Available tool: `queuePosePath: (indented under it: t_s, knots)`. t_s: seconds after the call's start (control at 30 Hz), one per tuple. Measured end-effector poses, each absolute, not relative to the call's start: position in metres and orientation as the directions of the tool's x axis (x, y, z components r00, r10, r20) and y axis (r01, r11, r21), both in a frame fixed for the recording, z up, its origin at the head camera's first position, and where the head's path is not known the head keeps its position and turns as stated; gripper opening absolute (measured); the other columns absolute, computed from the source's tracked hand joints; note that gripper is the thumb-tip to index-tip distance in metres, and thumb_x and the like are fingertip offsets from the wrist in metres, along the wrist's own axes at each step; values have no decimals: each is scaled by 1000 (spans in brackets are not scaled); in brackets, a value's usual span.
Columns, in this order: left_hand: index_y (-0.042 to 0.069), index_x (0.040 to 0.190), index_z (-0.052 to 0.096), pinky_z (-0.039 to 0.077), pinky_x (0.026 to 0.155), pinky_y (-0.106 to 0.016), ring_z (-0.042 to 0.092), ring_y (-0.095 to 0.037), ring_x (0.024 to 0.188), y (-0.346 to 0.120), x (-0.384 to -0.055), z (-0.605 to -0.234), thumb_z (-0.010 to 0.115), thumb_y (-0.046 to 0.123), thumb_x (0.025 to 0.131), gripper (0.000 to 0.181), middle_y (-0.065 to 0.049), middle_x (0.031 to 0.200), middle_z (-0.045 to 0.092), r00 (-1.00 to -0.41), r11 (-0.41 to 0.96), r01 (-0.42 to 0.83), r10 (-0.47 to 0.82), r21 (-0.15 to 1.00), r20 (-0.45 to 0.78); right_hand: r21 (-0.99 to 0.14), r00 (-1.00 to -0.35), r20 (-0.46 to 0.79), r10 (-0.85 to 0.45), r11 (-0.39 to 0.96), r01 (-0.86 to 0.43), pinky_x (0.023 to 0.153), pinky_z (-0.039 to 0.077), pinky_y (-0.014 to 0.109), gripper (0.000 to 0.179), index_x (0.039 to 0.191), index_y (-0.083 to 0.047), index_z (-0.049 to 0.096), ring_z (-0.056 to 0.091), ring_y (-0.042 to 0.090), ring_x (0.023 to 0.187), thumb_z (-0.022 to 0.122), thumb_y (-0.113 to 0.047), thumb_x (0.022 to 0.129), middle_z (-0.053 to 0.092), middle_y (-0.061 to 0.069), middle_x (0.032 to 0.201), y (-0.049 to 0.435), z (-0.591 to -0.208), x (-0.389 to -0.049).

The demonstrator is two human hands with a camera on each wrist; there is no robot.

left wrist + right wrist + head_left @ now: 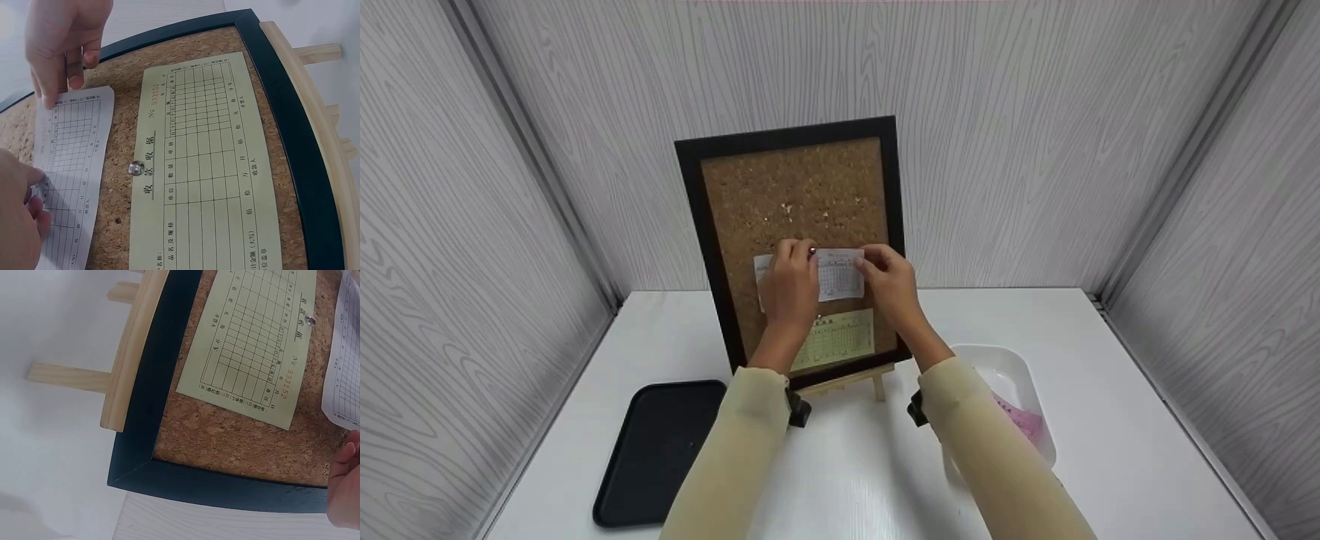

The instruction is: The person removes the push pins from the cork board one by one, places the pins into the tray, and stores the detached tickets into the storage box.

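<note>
A framed cork board [802,180] leans on a small wooden easel [879,386]. Flat against the cork lies a white receipt slip [840,277]. My left hand [793,289] is at the slip's upper middle, pinching a small shiny push pin [812,250] at its top edge; the pin's point is hidden. With thumb and fingers, my right hand [892,285] pinches the slip's upper right corner. Below, a pale green receipt slip [197,169] hangs from a clear-headed push pin [136,167] through its top edge.
On the white table, a black tray [660,450] lies to the left. To the right stands a white plastic bin [997,360] with pink paper [1024,420] inside, partly covered by the right sleeve. Grey wood-grain panels [1035,150] enclose the back and sides.
</note>
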State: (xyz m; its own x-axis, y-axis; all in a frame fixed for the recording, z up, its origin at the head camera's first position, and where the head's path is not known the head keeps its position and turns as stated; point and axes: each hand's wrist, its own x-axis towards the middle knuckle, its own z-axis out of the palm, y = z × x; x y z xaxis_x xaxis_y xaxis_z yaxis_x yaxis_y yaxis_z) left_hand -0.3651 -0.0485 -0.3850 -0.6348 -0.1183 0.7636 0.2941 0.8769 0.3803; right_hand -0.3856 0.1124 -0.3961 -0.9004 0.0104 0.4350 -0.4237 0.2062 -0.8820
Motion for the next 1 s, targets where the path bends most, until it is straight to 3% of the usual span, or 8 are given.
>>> queuePosePath:
  t_s: [0.6, 1.0]
  knots:
    - [10, 109, 73, 56, 61, -37, 69, -23, 79, -46, -370, -386, 67, 16, 98, 14, -6, 104, 67, -603, 879, 309, -114, 363, 790, -852, -866, 496, 64, 228, -471, 73, 49, 25, 17, 113, -9, 71, 58, 14, 85, 67, -18, 99, 68, 4, 100, 112, -395, -387]
    - [11, 109, 73, 56, 62, -36, 68, -22, 82, -46, -371, -386, 64, 16, 100, 13, -6, 104, 66, -617, 858, 336, -112, 390, 779, -844, -859, 510, 44, 219, -490, 75, 49, 26, 18, 115, -10, 70, 59, 15, 89, 65, -19, 100, 68, 5, 104, 113, -396, -386]
